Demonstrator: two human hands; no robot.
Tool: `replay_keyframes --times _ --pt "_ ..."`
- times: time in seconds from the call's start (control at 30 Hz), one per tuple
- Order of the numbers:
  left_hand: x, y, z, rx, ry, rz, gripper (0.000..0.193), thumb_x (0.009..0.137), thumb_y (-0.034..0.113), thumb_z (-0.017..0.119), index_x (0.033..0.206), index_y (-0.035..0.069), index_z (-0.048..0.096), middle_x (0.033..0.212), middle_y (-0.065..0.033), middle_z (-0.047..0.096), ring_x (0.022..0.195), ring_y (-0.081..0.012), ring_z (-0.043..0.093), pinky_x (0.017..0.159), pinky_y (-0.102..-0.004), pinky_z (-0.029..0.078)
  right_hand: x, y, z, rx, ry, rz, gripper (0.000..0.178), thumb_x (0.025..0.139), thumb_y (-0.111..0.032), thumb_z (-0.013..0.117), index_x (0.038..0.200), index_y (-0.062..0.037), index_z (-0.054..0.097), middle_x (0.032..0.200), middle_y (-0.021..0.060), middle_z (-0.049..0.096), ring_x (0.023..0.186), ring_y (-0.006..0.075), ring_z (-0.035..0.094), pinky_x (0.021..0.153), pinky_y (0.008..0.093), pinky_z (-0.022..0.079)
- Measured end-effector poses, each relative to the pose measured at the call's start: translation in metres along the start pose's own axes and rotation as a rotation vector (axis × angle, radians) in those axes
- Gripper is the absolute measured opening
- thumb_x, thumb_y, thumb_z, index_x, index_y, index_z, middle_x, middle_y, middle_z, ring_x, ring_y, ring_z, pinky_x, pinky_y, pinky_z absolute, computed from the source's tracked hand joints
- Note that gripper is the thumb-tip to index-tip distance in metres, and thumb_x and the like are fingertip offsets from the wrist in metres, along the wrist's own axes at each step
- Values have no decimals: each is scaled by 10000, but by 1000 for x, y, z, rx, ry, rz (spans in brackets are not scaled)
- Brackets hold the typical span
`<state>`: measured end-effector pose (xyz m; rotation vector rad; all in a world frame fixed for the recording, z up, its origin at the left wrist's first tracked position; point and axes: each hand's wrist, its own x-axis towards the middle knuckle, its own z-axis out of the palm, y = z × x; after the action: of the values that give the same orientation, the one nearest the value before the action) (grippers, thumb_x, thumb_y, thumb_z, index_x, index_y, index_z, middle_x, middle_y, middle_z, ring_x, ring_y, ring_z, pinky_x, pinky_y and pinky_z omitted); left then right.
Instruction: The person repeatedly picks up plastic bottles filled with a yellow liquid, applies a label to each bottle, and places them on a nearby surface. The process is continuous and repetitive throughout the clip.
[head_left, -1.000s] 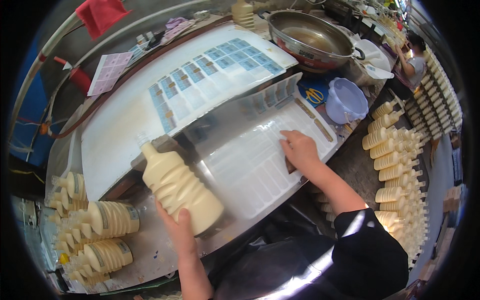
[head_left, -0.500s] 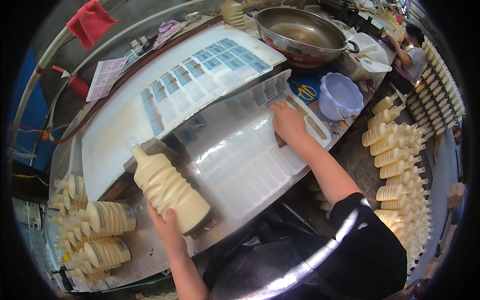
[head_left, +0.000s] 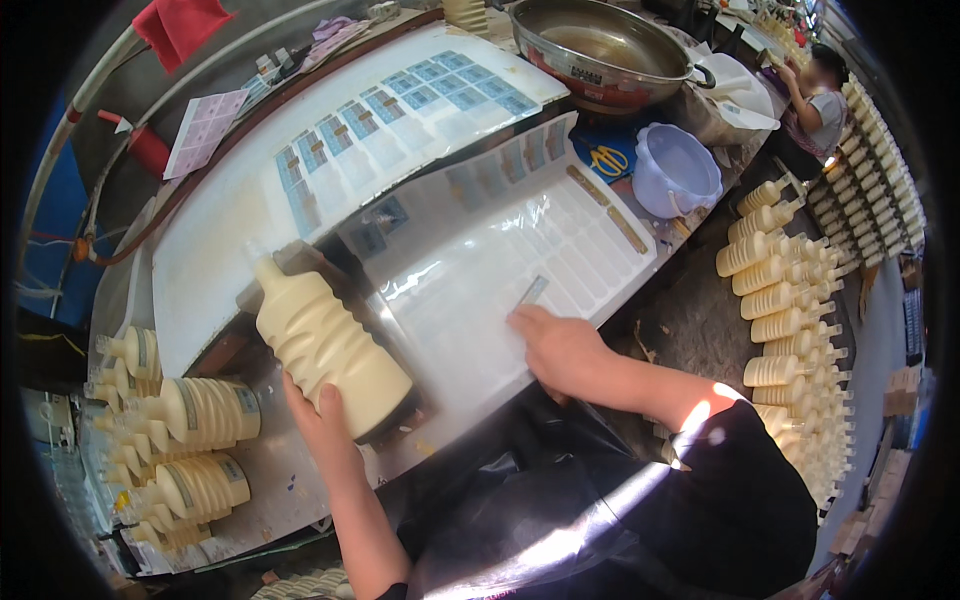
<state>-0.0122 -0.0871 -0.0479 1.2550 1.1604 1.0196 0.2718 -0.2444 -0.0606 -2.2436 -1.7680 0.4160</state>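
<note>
A cream-coloured plastic bottle [head_left: 335, 345] with wavy ribs lies tilted in a dark cradle, its clear neck pointing up and left. My left hand [head_left: 325, 420] grips its lower end, thumb on the near side. Over the clear plastic sheet, the fingers of my right hand [head_left: 565, 350] pinch a small bluish label [head_left: 536, 290]. Beneath that hand lies the sheet [head_left: 460, 345] with pale rectangular outlines. More bluish labels [head_left: 380, 125] are laid in rows on the white board behind it.
Ribbed bottles [head_left: 205, 410] lie stacked at the left; many more [head_left: 775, 320] stand at the right. A large metal pan [head_left: 600, 55], a lilac bucket [head_left: 678, 172] and yellow-handled scissors [head_left: 606, 162] sit at the far right. A person [head_left: 815, 110] works beyond.
My right hand has moved from the sheet's far right part back toward me, with a label now visible at its fingertips. My left hand stays on the bottle; the view has shifted slightly.
</note>
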Motion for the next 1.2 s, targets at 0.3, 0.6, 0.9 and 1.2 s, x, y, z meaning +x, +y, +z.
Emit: replay_keyframes --times 0.3,0.6,0.9,1.2 --pt "4 5 -1 -1 -10 -29 764 976 175 600 1603 -27 214 1595 -193 338 1434 -284 402 1178 -395 331 2 47 -14 -136 24 -58 397 854 -10 580 1241 -60 658 1314 107 634 928 308 709 772 400 581" --pt "2 8 -1 -7 -38 6 770 970 206 628 1594 -27 241 1542 -182 406 1381 -273 451 1150 -388 361 -67 42 -15 42 317 260 210 859 -120 697 1053 -40 685 945 124 667 759 295 678 683 386 547" --pt "2 11 1 -96 -73 -28 730 1003 204 602 1600 -10 240 1532 -178 420 1366 -265 463 1148 -376 366 -54 59 19 1272 173 894 496 942 -416 735 698 4 632 607 75 594 441 116 485 420 270 347" --pt "2 4 0 -230 -109 -5 716 1019 186 575 1597 -30 212 1517 -183 443 1344 -240 482 1136 -366 381 -55 47 -6 503 342 549 201 836 -175 725 861 20 769 717 116 730 636 157 673 624 300 519"
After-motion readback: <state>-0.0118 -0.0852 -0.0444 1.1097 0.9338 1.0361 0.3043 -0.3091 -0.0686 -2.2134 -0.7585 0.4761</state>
